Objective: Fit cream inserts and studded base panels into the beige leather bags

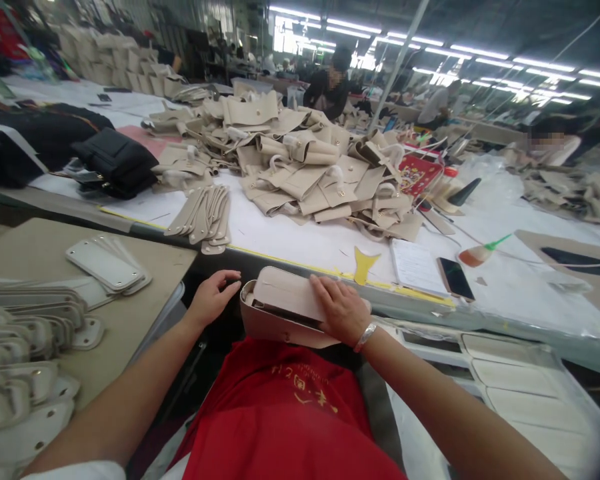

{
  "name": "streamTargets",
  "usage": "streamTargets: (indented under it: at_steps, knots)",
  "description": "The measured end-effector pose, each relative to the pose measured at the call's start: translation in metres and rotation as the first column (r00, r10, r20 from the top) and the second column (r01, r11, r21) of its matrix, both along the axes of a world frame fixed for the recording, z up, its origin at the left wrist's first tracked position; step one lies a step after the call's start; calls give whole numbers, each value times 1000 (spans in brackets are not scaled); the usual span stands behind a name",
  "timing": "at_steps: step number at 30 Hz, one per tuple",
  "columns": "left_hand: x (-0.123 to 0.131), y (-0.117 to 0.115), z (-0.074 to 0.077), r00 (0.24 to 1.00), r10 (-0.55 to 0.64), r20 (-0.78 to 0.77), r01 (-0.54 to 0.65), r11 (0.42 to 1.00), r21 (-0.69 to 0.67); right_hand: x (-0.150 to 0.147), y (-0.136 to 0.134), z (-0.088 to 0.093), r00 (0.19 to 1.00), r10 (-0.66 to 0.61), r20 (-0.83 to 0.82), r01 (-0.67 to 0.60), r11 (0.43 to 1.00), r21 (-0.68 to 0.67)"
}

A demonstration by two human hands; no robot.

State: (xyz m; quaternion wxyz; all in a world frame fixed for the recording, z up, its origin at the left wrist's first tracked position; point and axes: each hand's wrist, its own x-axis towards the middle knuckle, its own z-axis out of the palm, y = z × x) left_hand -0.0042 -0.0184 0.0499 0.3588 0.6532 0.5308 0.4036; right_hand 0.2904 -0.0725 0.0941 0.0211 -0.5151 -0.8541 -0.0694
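A beige handbag body [275,323] rests against the red apron at my lap, with a pale flat panel [285,292] lying along its top opening. My right hand [343,308] grips the bag's right end, fingers over the panel and a silver bracelet on the wrist. Just left of the bag, my left hand [214,297] is in the air with thumb and fingers apart, holding nothing. A dark gap shows between panel and front wall; the bag's inside is mostly hidden.
A heap of beige bag pieces [305,167] covers the table beyond. Strap pieces [205,213], a yellow tool [365,265], a notepad [417,267], a phone [456,279] and a glue bottle [477,255] lie nearer. White panels [103,263] are stacked left; a person [330,87] works behind.
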Motion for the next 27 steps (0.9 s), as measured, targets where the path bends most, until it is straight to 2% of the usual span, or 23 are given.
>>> streamTargets:
  at_steps: [3,6,9,11,17,20,23,25,27]
  knots:
    - [4,-5,-10,969,101,225,-73,989,-129,-12,5,-3,998,-18,58,18,1000,4]
    - [15,-11,-17,905,153,397,-79,977,-196,-25,10,-9,994,-18,105,18,1000,3]
    - [25,-15,-20,867,166,470,-69,974,-216,-28,8,-14,990,26,141,-28,999,17]
    - [29,-17,-22,870,158,468,-67,977,-204,-26,4,-16,984,59,165,-64,998,25]
    - [35,-10,-27,968,126,217,-75,970,-231,-15,6,-9,970,153,187,-149,988,-35]
    - [35,-1,-28,982,129,138,-96,970,-225,-15,10,-7,965,205,166,-197,978,-61]
    - [34,6,-26,998,61,28,-54,976,-209,-14,9,-9,948,280,151,-271,959,-78]
    - [33,9,-22,996,-5,-89,-11,984,-178,-14,7,-12,935,318,155,-310,948,-71]
    - [33,8,-15,962,-46,-268,23,996,-89,-16,6,-14,925,342,165,-336,940,-59]
